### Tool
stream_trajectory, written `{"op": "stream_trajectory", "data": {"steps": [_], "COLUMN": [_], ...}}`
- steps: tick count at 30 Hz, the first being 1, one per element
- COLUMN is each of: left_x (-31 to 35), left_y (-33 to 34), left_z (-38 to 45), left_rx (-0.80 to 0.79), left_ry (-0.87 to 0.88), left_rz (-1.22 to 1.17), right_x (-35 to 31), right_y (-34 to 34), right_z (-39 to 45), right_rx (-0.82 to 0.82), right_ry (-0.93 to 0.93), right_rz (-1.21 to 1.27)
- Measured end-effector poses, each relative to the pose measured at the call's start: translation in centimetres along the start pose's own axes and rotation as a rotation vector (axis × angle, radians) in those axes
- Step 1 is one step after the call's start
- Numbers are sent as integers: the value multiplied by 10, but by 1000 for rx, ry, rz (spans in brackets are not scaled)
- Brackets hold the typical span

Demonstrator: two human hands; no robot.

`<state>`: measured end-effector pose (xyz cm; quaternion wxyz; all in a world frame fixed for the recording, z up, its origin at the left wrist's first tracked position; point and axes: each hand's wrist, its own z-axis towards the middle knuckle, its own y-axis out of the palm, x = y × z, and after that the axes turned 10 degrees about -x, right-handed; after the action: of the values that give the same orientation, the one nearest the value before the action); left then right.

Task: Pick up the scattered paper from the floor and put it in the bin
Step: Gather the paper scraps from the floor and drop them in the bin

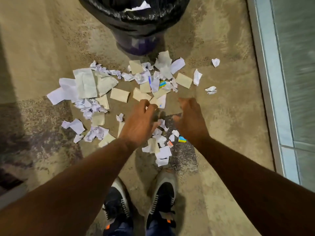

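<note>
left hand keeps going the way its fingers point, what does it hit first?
Most likely the tan paper scraps right at the left hand's fingertips, with the bin well beyond. Height above the floor is unclear from this single view.

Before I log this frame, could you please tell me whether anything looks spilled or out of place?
Yes: torn and crumpled paper lies scattered across the floor in front of the bin, which already holds a few scraps. Some coloured bits are mixed in. Both hands, left and right, hover above the mess.
</note>
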<state>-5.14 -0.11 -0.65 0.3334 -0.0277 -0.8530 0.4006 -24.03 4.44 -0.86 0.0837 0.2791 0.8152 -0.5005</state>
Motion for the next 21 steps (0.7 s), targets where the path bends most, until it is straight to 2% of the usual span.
{"op": "stream_trajectory", "data": {"steps": [4,6,10,14,21], "left_x": [-5,-6,-9,-9,-1], "left_y": [49,72,117,153,179], "left_z": [-11,-16,-27,-35,-34], "left_rx": [-170,-233,-313,-321,-301], "left_ry": [-90,-156,-305,-377,-333], "left_rz": [19,84,148,195,343], "right_x": [38,54,74,83,80], "right_y": [29,49,86,113,144], "right_z": [-28,-40,-60,-70,-72], "right_rx": [-276,-330,-407,-418,-339], "right_ry": [130,211,259,282,251], "right_rz": [-65,-45,-87,-147,-246]}}
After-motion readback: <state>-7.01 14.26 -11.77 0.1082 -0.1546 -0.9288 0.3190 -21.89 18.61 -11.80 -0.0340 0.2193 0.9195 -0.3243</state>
